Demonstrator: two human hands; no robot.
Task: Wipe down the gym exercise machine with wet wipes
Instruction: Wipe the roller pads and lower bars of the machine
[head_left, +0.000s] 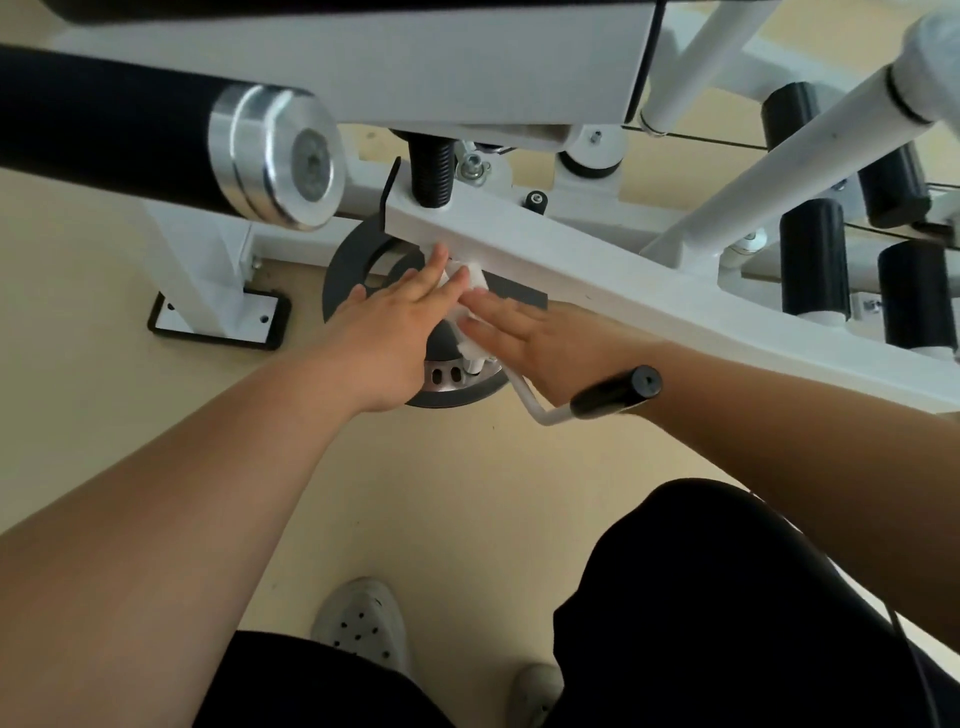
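- Currently L hand (400, 332) is lying flat, fingers straight, fingertips pressing the wet wipe (471, 278) just under the white frame bar (597, 270) of the machine.
- R hand (524, 343) is lying flat too, fingers straight, touching the wipe from the opp. side.
- Wipe is sitting bunched btwn the two hands, in front of the dark grey disc (337, 280).
- Crank handle (615, 397) w/ black grip is crossing in front of R wrist.
- Black roller pad (104, 119) w/ silver end cap is jutting in upper left.
- Grey shoe (363, 623) & black shorts (727, 597) are showing at bottom, over beige floor (104, 364).
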